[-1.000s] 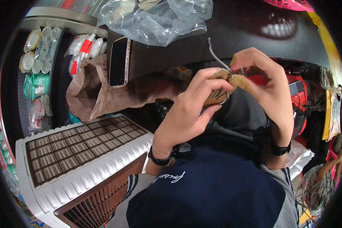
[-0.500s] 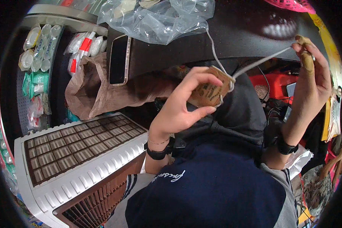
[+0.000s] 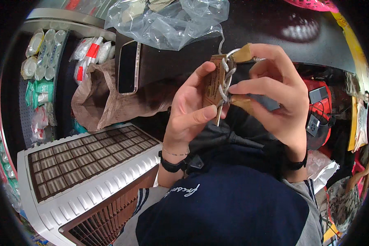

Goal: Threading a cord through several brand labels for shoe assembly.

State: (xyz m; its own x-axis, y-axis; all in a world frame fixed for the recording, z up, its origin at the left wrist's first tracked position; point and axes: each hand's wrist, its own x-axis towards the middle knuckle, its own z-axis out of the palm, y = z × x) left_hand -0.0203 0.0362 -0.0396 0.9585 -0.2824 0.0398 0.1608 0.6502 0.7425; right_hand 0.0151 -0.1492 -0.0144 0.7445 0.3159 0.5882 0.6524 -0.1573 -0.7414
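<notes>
My left hand [image 3: 188,108] grips a small brown cardboard piece [image 3: 213,84] with dark print, its thumb and fingers on either side. Grey cord [image 3: 222,89] is looped along the card's right edge. A thin, light-coloured rod [image 3: 219,117] shows below the loops; what it belongs to is hidden. At that same edge, my right hand [image 3: 270,88] pinches the cord, its fingers bent. Tan tape or covers wrap its index finger and thumb tips. A strand of cord runs from the card's top towards a clear plastic bag [image 3: 168,26] on the dark table.
A phone [image 3: 128,67] lies on the table's left part, beside a brown cloth bag [image 3: 94,96]. Left below stands a white air cooler [image 3: 90,164] with a grille. Packaged goods [image 3: 45,53] hang at far left. A red container [image 3: 317,106] with cables and devices sits at right.
My right hand has come in from the far right to the card's edge, so the stretched cord is slack. My left hand has turned the card more upright.
</notes>
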